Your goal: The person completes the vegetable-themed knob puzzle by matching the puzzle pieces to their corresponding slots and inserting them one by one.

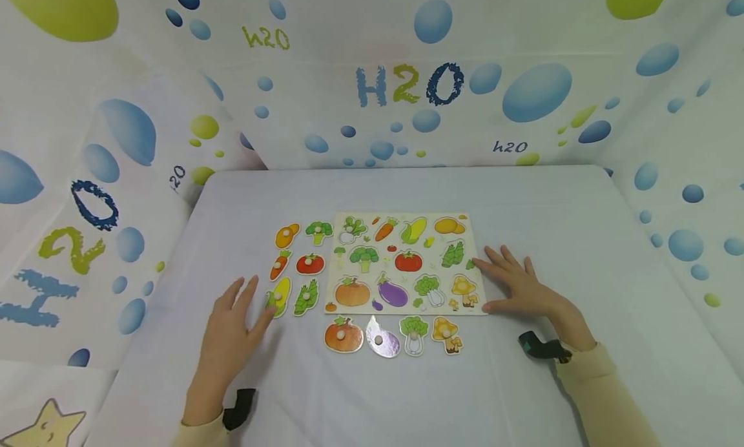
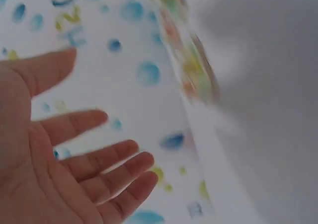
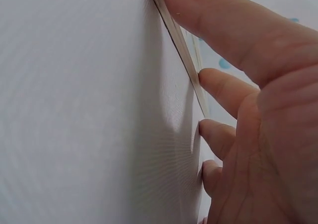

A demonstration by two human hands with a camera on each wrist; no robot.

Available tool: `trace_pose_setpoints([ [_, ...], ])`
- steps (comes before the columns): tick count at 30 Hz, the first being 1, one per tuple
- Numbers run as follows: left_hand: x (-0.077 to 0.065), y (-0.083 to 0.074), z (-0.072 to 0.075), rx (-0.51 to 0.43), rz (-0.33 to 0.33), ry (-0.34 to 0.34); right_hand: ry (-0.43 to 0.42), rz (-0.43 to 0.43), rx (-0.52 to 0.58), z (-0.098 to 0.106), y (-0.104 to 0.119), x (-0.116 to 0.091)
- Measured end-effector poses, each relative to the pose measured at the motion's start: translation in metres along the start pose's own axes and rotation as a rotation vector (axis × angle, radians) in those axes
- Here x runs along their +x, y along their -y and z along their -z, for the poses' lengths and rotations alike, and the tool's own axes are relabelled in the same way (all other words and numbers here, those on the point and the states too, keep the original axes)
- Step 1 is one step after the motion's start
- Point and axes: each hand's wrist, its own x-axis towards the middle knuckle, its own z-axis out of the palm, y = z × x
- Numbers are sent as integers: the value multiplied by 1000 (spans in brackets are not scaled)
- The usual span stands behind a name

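A flat vegetable puzzle board (image 1: 378,311) with printed pictures lies on the table. My right hand (image 1: 523,295), fingers spread, touches its right edge with thumb and index finger; the board's thin edge (image 3: 181,50) shows against them in the right wrist view. My left hand (image 1: 229,331) is open beside the loose pieces, its thumb tip right by the corn piece (image 1: 281,294). In the left wrist view the left fingers (image 2: 79,124) are spread with nothing between them. Near the corn lie the asparagus piece (image 1: 306,298), carrot piece (image 1: 279,266) and tomato piece (image 1: 310,264).
Farther up are the potato piece (image 1: 285,237) and broccoli piece (image 1: 318,231). Along the board's near side lie the pumpkin piece (image 1: 343,343), eggplant piece (image 1: 383,345), bok choy piece (image 1: 414,327) and mushroom piece (image 1: 445,327). A white cloth (image 1: 407,402) covers the table.
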Motion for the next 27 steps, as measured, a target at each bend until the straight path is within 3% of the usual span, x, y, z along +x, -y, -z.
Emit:
trace_pose_setpoints([
  [5,-5,-42,-11,-101,-65,-32,15,-11,-4,0,-3,1],
  [8,-6,-61,-22,-140,-85,11,13,-15,5,0,-4,1],
  [11,-8,-73,-34,-160,-54,81,3,-8,10,-1,-4,1],
  [18,-10,-81,-50,-162,-36,174,-17,18,31,-1,-1,-1],
  [27,-8,-76,-60,-145,-44,190,3,-20,26,0,-2,0],
])
